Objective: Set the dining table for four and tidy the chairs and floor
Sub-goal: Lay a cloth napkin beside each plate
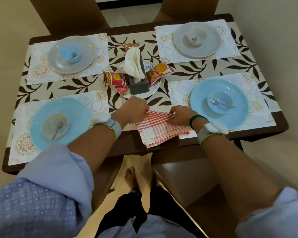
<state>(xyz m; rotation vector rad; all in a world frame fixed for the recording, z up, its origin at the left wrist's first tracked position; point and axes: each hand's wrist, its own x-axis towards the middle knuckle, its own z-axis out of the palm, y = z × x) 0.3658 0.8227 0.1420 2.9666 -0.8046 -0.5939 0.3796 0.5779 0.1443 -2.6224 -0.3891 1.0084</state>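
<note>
Two grips, left grip [136, 109] and right grip [181, 115], each pinch red-checked cloth [162, 130] at its far edge | cloth at near bench [127, 145] edge, between left blue plate [41, 110] and right blue plate [237, 93] | snack packet [116, 79] lettering blurred, unreadable

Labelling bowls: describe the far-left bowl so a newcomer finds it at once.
On the table, go to the far-left placemat and its grey plate. The bowl sits on that plate. It is the only blue bowl on a grey plate.

Left grip [135, 109] pinching; right grip [181, 115] pinching.
</note>
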